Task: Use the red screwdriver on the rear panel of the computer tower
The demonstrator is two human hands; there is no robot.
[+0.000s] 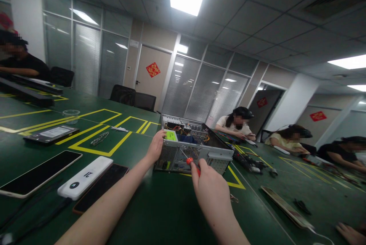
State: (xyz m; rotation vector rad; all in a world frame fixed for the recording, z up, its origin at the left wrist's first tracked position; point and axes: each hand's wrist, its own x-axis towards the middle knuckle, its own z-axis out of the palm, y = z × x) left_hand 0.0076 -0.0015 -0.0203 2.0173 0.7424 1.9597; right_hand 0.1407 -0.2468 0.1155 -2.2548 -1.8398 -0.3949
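Note:
An opened desktop computer case (194, 154) lies on the green table, its inside showing wires and a bright yellow-green label (170, 135). My left hand (156, 146) grips the case's near left corner, the fingertips partly hidden behind the edge. In my right hand (208, 184) is a screwdriver (190, 160) with a red handle. Its thin shaft slants up and left to the case's perforated rear panel; whether the tip sits in a screw is too small to tell.
To the left lie a hard drive (52, 133), a clear plastic cup (71, 115), a phone (41, 172), a white power bank (85, 178) and a dark phone (100, 187). Right are cabled parts (251, 161) and another phone (286, 205). Several people sit around.

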